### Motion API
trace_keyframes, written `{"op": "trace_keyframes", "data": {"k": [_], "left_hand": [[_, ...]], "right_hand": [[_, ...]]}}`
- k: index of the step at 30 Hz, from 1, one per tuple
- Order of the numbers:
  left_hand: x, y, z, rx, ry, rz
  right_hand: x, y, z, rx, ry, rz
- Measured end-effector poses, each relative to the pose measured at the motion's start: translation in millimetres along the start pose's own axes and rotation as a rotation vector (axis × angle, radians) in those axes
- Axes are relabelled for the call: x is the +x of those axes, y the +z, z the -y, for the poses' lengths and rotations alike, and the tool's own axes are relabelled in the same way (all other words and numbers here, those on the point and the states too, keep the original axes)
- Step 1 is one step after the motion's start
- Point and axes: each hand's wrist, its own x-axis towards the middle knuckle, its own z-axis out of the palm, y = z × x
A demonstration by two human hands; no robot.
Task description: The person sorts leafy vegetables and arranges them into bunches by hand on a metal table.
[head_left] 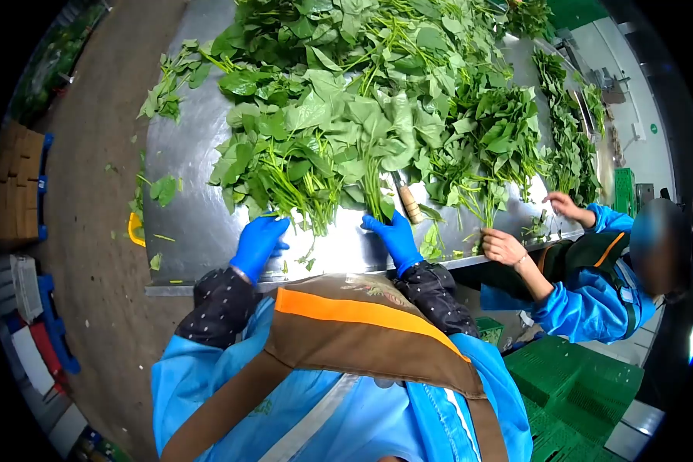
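Note:
My right hand (397,240), in a blue glove, closes around the lower stems of a bunch of leafy greens (373,189), its leaves pointing away from me. My left hand (259,245), also gloved in blue, is at the table's near edge beside the cut stem ends of another leafy bunch (296,181). Its fingers are partly stretched and apart; whether they touch the stems is hard to see. Just beyond my right hand, a knife with a wooden handle (410,203) lies on the metal table (196,165), its blade partly under leaves.
A large heap of greens (393,42) covers the far part of the table. To the right, a co-worker's hand (503,246) is at some stems. Green crates (570,377) stand at lower right. A yellow object (136,229) shows by the table's left edge.

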Motion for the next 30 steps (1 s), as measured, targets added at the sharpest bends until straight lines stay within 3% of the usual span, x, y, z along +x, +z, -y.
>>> {"op": "trace_keyframes", "data": {"k": [2,4,5,10,12,20,21,24,25,28,29,30], "left_hand": [[-21.3,-6.9,-1.6,0.253,0.15,-0.111],[-36.5,-13.5,-11.9,0.668,0.32,-0.229],[-48.7,-9.9,-25.0,0.687,0.417,-0.241],[-61.1,42.2,-60.4,0.149,0.269,0.139],[-32.8,60.2,-50.8,0.152,0.117,0.312],[-8.1,52.5,-9.0,0.475,0.429,-0.245],[-10.9,50.5,-16.5,0.573,0.382,-0.288],[0.6,64.9,-17.0,0.828,0.587,-0.397],[1.1,72.5,-28.8,0.823,0.465,-0.401],[15.5,63.6,-32.3,0.773,0.541,-0.444],[16.3,56.9,-33.3,0.667,0.53,-0.367],[8.3,51.1,-39.8,0.379,0.301,-0.173]], "right_hand": [[-2.8,-7.1,-7.9,-0.07,0.057,0.03],[-4.8,-10.0,-5.3,0.064,0.06,0.073],[-6.7,-11.0,-3.3,0.128,0.059,0.094],[-18.7,-14.2,15.4,0.349,0.043,0.323],[-15.8,-9.3,8.5,0.38,0.075,0.318],[-1.0,24.2,8.2,0.307,0.034,0.283],[0.1,31.2,11.5,0.125,0.05,0.24],[0.1,45.0,21.7,-0.267,-0.099,0.177],[0.0,44.4,22.8,-0.242,-0.107,0.168],[3.0,27.5,31.0,-0.126,-0.182,0.152],[3.1,21.1,34.8,0.056,-0.097,0.177],[1.4,15.8,43.8,0.243,-0.012,0.196]]}}
